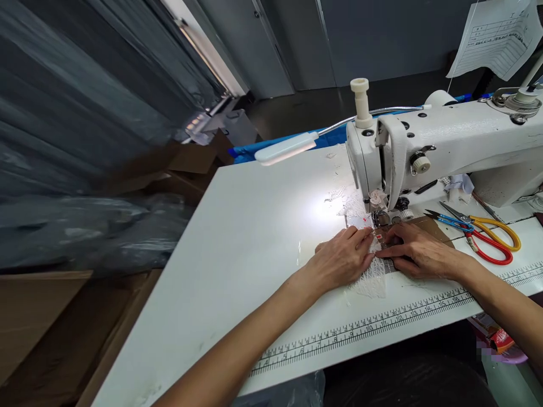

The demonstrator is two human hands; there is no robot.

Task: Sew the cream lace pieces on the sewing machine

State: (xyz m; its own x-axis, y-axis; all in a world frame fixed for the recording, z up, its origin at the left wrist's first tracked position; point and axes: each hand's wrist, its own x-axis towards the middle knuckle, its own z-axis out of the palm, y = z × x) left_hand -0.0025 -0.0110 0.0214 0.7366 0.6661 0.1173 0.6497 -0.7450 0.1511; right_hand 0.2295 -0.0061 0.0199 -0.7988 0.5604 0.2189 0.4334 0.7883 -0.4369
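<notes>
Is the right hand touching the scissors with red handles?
Apart: the head view shows white tabletop between the right hand and the red-handled scissors.

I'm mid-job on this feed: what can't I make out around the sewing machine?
All in the head view:
White lace: partly hidden under the left hand.
Sewing machine: cut off by the right edge.
Paper: writing too small to read.

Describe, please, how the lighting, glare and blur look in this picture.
Head view: a washed-out glare patch on the white table, near the lit lamp; head view: the dark draped sheeting at far left looks stretched and smeared; head view: left hand and right hand look comparatively sharp.
</notes>
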